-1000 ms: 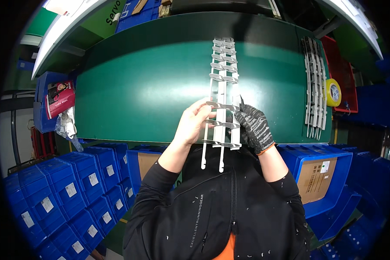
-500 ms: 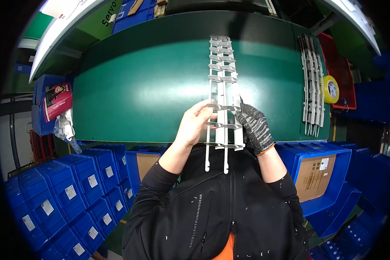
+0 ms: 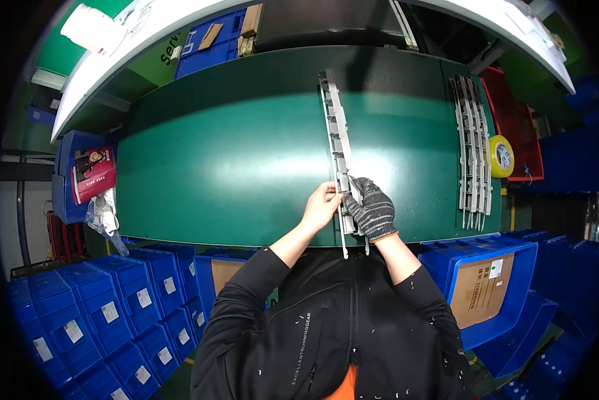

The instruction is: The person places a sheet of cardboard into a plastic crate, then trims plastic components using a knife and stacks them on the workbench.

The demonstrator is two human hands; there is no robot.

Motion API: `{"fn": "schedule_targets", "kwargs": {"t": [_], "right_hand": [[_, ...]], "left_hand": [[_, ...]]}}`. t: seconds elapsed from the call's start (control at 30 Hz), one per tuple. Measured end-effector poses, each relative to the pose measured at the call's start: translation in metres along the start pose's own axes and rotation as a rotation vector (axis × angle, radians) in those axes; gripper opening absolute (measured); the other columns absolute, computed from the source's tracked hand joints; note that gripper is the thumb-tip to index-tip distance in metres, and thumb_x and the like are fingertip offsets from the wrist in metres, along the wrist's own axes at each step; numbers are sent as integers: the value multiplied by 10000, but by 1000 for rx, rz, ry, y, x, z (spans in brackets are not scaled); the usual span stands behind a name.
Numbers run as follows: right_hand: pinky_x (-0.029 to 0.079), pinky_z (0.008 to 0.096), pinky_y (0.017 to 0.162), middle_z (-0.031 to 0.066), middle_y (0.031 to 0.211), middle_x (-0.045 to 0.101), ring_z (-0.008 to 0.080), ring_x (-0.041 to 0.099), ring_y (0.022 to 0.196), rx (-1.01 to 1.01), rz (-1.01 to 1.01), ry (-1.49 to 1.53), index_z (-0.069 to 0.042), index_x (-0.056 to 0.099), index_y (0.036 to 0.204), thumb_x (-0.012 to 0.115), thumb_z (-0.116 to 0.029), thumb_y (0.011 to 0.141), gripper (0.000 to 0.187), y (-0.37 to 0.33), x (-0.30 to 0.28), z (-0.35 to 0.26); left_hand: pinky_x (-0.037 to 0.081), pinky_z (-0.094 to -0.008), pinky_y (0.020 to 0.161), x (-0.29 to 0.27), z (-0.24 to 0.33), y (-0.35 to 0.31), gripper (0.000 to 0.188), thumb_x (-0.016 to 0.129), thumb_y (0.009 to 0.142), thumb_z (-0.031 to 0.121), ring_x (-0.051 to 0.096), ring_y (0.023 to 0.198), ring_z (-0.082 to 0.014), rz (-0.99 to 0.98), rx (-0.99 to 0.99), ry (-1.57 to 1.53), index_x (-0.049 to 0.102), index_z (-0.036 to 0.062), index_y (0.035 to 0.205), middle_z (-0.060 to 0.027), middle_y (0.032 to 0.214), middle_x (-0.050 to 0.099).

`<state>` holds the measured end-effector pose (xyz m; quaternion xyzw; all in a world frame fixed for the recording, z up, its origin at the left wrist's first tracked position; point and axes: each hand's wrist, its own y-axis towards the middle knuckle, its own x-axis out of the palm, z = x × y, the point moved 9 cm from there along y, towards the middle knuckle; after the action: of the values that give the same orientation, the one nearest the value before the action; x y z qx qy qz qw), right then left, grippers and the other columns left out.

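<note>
A long pale-grey rail assembly (image 3: 339, 137) with several short cross blades stands partly turned on its side on the green table. Its two thin notched rods jut past the table's near edge. My bare left hand (image 3: 322, 205) pinches the left rod near the close end. Across from it, my right hand (image 3: 372, 209), in a grey-and-black knit glove, is closed on the right side of the same assembly. The fingertips of both hands almost meet there, and the blades between them are partly hidden.
Similar rail assemblies (image 3: 473, 153) lie side by side at the table's right end, by a yellow tape roll (image 3: 501, 157) and a red tray (image 3: 534, 133). Blue bins (image 3: 129, 297) are stacked at left; another blue bin (image 3: 516, 303) holds cardboard at right. A blue box (image 3: 66, 177) adjoins the left edge.
The rail assembly has rolled from lying face-up with its blades spread to standing narrow and slightly slanted. Both hands have come closer together around its near part.
</note>
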<state>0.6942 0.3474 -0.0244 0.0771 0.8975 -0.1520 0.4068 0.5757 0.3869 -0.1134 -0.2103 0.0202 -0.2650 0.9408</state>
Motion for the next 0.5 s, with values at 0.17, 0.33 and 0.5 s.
{"fn": "schedule_targets", "kwargs": {"t": [0.17, 0.33, 0.5], "right_hand": [[420, 372, 884, 153, 1185, 513, 291, 511, 1058, -16, 15, -70, -99, 499, 1193, 517, -426, 799, 513, 15, -3, 19], [424, 357, 864, 165, 1130, 539, 295, 524, 1029, -40, 54, 33, -54, 498, 1167, 590, -398, 760, 541, 44, -5, 38], [439, 388, 827, 160, 1056, 572, 295, 550, 963, -32, 7, 63, -62, 482, 1178, 577, -369, 760, 527, 72, -18, 48]], "left_hand": [[489, -268, 707, -4, 19, 47, 359, 556, 846, 263, 580, 848, -136, -94, -73, 249, 536, -13, 1076, -80, 977, 597], [456, -263, 726, 2, 36, 95, 350, 520, 854, 304, 555, 896, -128, 29, -166, 201, 551, 24, 1061, -56, 950, 602], [467, -242, 671, 10, 43, 121, 363, 537, 845, 341, 565, 802, -119, 4, -266, 231, 562, 13, 997, -52, 878, 599]]}}
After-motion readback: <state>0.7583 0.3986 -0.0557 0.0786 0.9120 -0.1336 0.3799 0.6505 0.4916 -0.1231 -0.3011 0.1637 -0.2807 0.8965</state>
